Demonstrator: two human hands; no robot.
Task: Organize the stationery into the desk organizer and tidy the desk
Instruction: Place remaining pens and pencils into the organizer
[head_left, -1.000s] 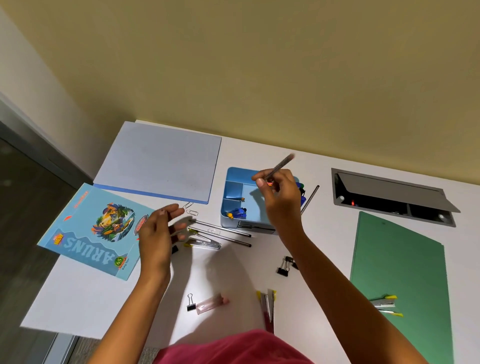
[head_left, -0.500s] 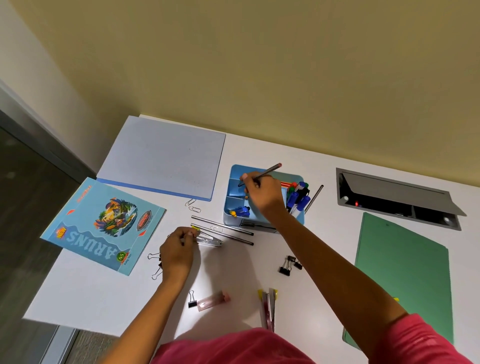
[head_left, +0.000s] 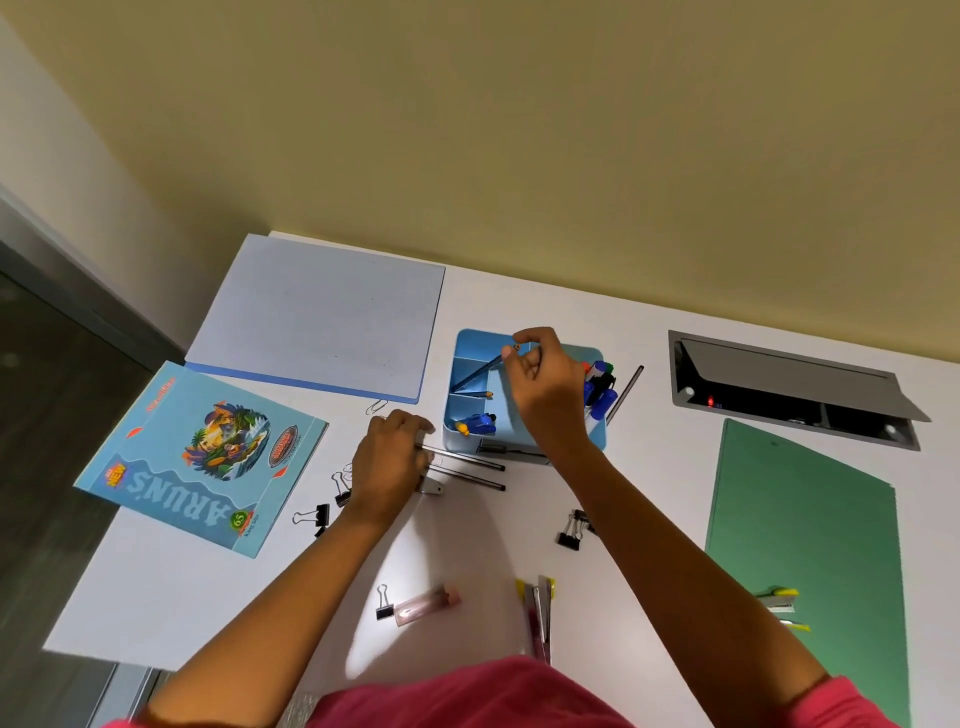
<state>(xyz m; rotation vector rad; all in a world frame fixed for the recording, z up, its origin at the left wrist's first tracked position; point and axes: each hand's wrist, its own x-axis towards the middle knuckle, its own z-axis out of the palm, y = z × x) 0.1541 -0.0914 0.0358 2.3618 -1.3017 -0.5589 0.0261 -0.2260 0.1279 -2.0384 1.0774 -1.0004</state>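
The blue desk organizer (head_left: 470, 338) stands mid-desk, with markers (head_left: 600, 391) in its right side and small blue items in a front compartment. My right hand (head_left: 543, 384) hovers over it, fingertips pinching the top end of a dark pencil (head_left: 475, 373) that leans inside the back left compartment. My left hand (head_left: 388, 465) rests on the desk just left of the organizer, fingers curled over the left ends of two grey pencils (head_left: 470, 465) lying side by side. A small metal stapler (head_left: 434, 488) peeks out from under that hand.
A pale blue notebook (head_left: 322, 322) and a picture-cover book (head_left: 202, 457) lie at left, a green folder (head_left: 800, 545) and an open cable box (head_left: 789, 389) at right. Binder clips (head_left: 317, 517), a pink case (head_left: 426, 605), staplers (head_left: 540, 613) and another pencil (head_left: 626, 392) are scattered around.
My right hand lowered the dark pencil, now slanting into the organizer's back left compartment. My left hand slid right onto the ends of the grey pencils.
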